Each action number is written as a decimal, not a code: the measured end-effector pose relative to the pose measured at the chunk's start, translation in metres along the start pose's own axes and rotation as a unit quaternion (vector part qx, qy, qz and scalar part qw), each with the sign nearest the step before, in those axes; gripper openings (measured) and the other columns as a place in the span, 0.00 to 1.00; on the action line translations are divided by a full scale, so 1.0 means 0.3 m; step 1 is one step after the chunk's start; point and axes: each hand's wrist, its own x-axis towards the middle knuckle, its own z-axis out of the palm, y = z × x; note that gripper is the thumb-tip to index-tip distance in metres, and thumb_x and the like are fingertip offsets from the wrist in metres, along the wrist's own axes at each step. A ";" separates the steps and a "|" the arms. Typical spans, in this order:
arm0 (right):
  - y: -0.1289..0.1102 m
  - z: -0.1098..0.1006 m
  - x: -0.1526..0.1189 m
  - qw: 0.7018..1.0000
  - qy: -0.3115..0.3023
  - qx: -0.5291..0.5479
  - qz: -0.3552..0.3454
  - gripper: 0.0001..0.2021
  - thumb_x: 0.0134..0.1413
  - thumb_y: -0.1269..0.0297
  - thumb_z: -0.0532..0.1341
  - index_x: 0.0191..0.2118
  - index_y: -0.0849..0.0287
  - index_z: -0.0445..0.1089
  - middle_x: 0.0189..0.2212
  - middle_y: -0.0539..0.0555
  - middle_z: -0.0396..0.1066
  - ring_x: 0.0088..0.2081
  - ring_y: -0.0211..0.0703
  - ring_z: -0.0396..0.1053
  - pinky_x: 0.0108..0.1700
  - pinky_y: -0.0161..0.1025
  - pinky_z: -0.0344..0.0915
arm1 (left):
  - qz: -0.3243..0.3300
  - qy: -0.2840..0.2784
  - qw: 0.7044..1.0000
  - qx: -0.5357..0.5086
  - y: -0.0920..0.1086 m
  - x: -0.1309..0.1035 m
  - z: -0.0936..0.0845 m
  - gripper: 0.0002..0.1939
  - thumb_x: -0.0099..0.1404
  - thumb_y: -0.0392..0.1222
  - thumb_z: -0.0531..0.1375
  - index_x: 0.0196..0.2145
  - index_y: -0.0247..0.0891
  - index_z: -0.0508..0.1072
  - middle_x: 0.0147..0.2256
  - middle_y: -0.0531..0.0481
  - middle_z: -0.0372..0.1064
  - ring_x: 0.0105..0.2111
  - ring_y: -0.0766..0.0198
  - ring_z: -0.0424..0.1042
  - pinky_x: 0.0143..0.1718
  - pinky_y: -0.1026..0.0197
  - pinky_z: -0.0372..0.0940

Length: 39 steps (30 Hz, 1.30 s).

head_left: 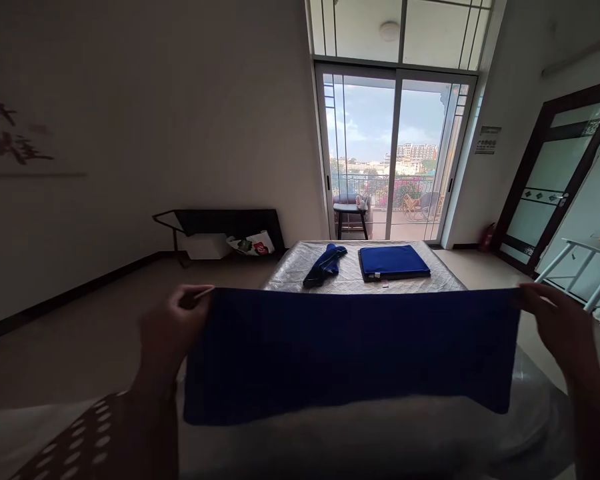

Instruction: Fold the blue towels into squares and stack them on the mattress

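Observation:
A dark blue cloth (350,353) hangs stretched between my two hands, its top edge nearly straight and its lower edge hanging free. My left hand (183,320) pinches the upper left corner. At the upper right corner, my right hand (555,320) grips the cloth between thumb and fingers. Beyond it, a folded blue cloth (395,260) with a dark underside and a small white tag lies flat on the plastic-covered table (285,267). A crumpled dark blue cloth (326,265) lies to the left of the folded one.
A black frame (230,219) leans by the left wall, near a white box (207,247) and a printed bag (253,244). Behind the table are sliding glass doors (397,153). On the right stand a white-legged table (593,248) and a red fire extinguisher (487,237).

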 end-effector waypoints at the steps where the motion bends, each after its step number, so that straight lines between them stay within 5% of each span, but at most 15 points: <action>1: 0.006 0.039 0.037 0.999 -0.027 0.029 0.013 0.19 0.51 0.45 0.58 0.38 0.55 0.74 0.24 0.53 0.76 0.38 0.56 0.77 0.48 0.54 0.69 | 0.008 -0.037 0.999 0.009 0.010 0.035 0.029 0.14 0.58 0.50 0.59 0.38 0.41 0.78 0.33 0.52 0.76 0.41 0.56 0.75 0.49 0.53 0.68; 4: 0.022 0.161 0.151 0.993 -0.083 0.080 0.040 0.16 0.50 0.47 0.63 0.35 0.55 0.74 0.22 0.51 0.74 0.32 0.51 0.77 0.47 0.51 0.71 | 0.057 -0.095 0.994 0.022 0.043 0.129 0.106 0.14 0.60 0.47 0.59 0.40 0.37 0.77 0.33 0.52 0.76 0.40 0.57 0.75 0.48 0.54 0.68; 7: 0.015 0.244 0.242 0.989 -0.093 0.117 0.016 0.18 0.51 0.46 0.64 0.35 0.57 0.75 0.27 0.52 0.77 0.31 0.49 0.77 0.45 0.50 0.72 | 0.097 -0.092 0.991 -0.003 0.091 0.192 0.147 0.17 0.62 0.46 0.57 0.44 0.34 0.76 0.37 0.51 0.77 0.43 0.57 0.74 0.48 0.55 0.68; 13: -0.002 0.265 0.277 0.977 -0.079 0.197 -0.015 0.17 0.51 0.47 0.65 0.38 0.56 0.75 0.34 0.54 0.78 0.38 0.48 0.77 0.50 0.50 0.73 | 0.070 -0.010 0.995 -0.076 0.132 0.200 0.150 0.16 0.61 0.42 0.57 0.45 0.33 0.75 0.47 0.49 0.77 0.48 0.60 0.74 0.52 0.57 0.67; 17: 0.111 0.258 0.180 0.974 -0.097 0.204 0.030 0.14 0.47 0.51 0.66 0.35 0.56 0.76 0.33 0.53 0.79 0.39 0.49 0.78 0.52 0.51 0.72 | 0.038 -0.021 0.997 -0.061 -0.011 0.129 0.171 0.11 0.58 0.42 0.58 0.38 0.38 0.75 0.42 0.53 0.78 0.46 0.58 0.75 0.51 0.57 0.67; 24: 0.377 0.323 -0.059 0.959 -0.223 0.136 0.111 0.18 0.39 0.44 0.64 0.26 0.54 0.77 0.28 0.55 0.80 0.34 0.57 0.79 0.44 0.49 0.73 | -0.061 -0.202 0.978 -0.002 -0.355 -0.018 0.278 0.12 0.58 0.44 0.52 0.27 0.43 0.75 0.30 0.51 0.80 0.39 0.52 0.79 0.37 0.59 0.69; 30: 0.423 0.309 -0.119 0.950 -0.304 -0.015 0.064 0.17 0.42 0.44 0.60 0.24 0.50 0.78 0.31 0.52 0.81 0.38 0.61 0.78 0.43 0.49 0.73 | -0.022 -0.220 0.973 0.069 -0.456 -0.074 0.305 0.14 0.54 0.54 0.55 0.28 0.43 0.75 0.31 0.47 0.80 0.37 0.49 0.79 0.36 0.57 0.70; 39: 0.489 0.219 -0.085 0.920 -0.386 -0.070 0.008 0.14 0.42 0.49 0.60 0.30 0.47 0.80 0.27 0.50 0.80 0.29 0.52 0.77 0.34 0.43 0.72 | 0.019 -0.298 0.950 0.095 -0.587 -0.105 0.261 0.12 0.51 0.51 0.57 0.28 0.47 0.78 0.29 0.52 0.80 0.31 0.55 0.80 0.29 0.62 0.69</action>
